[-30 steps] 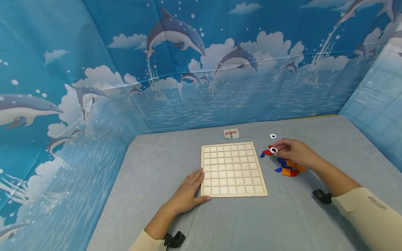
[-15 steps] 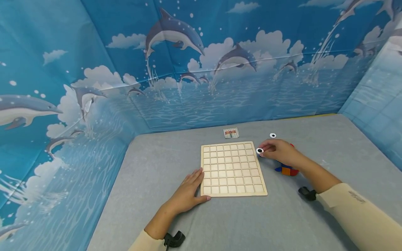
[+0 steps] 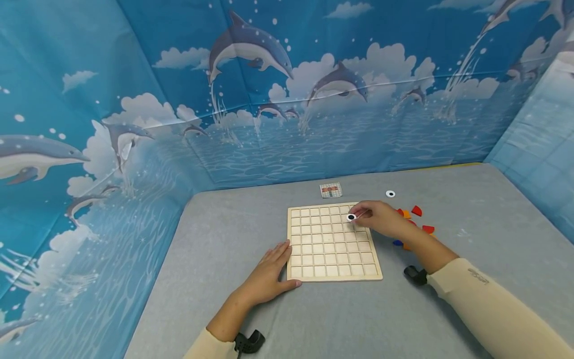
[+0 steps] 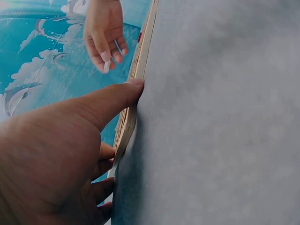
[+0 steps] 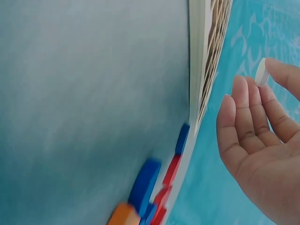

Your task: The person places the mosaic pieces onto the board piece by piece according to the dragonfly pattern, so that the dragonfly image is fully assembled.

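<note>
My right hand (image 3: 381,218) pinches a white disc with a black dot (image 3: 351,217), like an eye piece, between thumb and fingertips. It holds the disc over the upper right part of a wooden grid board (image 3: 328,243). In the right wrist view the disc (image 5: 262,72) appears edge-on, its other fingers stretched out below. My left hand (image 3: 267,275) rests at the board's lower left corner, fingers along the left edge. Its thumb (image 4: 119,97) touches the front edge in the left wrist view. The grid squares hold no pieces where I can see them.
A second white eye disc (image 3: 390,194) lies beyond the right hand. Several red, orange and blue pieces, among them a red quarter-round piece (image 3: 417,211), lie right of the board, partly hidden by the right arm. A small patterned card (image 3: 331,190) lies behind the board.
My right hand has carried the eye disc leftward from beside the coloured pieces to over the board, uncovering some red and orange pieces. My left hand stays in place.
</note>
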Demonstrator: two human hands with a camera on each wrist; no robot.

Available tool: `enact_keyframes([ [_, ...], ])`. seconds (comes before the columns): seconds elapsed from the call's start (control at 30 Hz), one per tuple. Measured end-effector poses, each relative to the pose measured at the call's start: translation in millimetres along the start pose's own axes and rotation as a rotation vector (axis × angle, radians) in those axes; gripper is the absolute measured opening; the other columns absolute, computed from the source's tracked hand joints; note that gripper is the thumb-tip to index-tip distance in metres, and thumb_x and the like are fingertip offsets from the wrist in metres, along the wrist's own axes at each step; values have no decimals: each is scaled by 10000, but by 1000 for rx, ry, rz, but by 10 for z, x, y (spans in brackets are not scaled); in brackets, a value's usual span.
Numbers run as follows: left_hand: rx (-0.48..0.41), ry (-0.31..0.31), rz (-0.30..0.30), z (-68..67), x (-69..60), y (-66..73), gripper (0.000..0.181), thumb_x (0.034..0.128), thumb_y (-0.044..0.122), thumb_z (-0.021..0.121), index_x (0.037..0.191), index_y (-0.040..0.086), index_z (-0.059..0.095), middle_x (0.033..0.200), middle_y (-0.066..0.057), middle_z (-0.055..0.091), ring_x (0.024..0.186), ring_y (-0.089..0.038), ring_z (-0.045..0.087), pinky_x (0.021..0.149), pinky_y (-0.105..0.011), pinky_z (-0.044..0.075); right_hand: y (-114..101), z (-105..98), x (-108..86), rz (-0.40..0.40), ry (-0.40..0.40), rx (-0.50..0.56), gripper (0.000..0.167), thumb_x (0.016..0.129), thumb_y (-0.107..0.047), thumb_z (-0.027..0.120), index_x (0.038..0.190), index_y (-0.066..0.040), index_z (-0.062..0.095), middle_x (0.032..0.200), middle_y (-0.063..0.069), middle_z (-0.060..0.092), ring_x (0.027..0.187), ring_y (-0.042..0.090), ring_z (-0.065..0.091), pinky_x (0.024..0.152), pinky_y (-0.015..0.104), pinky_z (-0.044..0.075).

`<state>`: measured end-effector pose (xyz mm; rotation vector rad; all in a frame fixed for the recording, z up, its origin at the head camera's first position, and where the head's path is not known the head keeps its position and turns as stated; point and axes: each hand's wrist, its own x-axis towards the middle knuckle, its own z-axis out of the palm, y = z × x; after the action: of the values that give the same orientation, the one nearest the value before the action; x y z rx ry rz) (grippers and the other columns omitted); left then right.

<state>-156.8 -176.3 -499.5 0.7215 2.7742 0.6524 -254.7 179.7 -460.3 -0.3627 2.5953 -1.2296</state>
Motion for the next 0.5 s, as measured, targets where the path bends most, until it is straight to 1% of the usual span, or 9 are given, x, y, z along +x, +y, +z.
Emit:
enact_keyframes([
  [0.27, 4, -10, -5, -9, -5, 2, 956, 912, 529, 699, 1616, 85, 228, 1716, -11, 147, 1593, -222, 140, 1295, -477, 159, -111, 207, 136, -18, 12, -3, 244, 932, -185, 718, 1158, -94, 714, 1020, 61, 691, 898, 183, 628, 795, 286, 531],
  [0.5, 5, -6, -8, -6, 4, -4, 938, 922, 550, 674, 1615, 95, 237, 1715, -4, 154, 1592, -221, 149, 1291, -486, 172, -241, 348, 218, -41, -23, 32, 259, 922, -184, 731, 1165, -94, 713, 1015, 62, 683, 896, 180, 626, 804, 294, 530],
])
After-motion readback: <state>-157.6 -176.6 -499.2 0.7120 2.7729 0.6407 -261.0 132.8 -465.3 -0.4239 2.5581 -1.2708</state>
